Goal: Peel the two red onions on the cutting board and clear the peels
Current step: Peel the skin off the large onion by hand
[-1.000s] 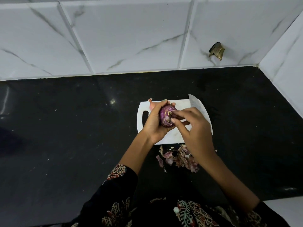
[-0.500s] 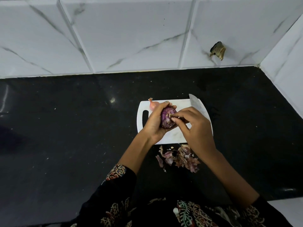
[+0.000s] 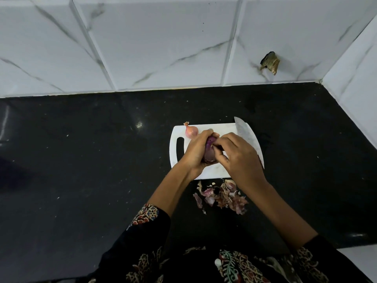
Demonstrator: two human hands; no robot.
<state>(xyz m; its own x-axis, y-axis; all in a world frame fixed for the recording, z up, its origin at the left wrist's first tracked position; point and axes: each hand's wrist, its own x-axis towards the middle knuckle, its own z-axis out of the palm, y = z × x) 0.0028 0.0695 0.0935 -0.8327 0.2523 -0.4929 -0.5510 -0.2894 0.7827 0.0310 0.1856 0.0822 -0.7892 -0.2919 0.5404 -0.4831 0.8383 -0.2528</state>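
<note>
Onion [image 3: 210, 149] being peeled above the cutting board [image 3: 212, 170].
It is gripped steady by the left hand [image 3: 196, 151] while skin is pinched by the right hand [image 3: 240, 160]; peels [image 3: 221, 196] are piled clear of the board.

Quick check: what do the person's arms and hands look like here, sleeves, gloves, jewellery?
Both hands are bare: left hand, right hand, no gloves; no rings or watch show. Forearms are bare too. Dark sleeves printed with red, cream and teal motifs are pushed up: left sleeve, right sleeve.
</note>
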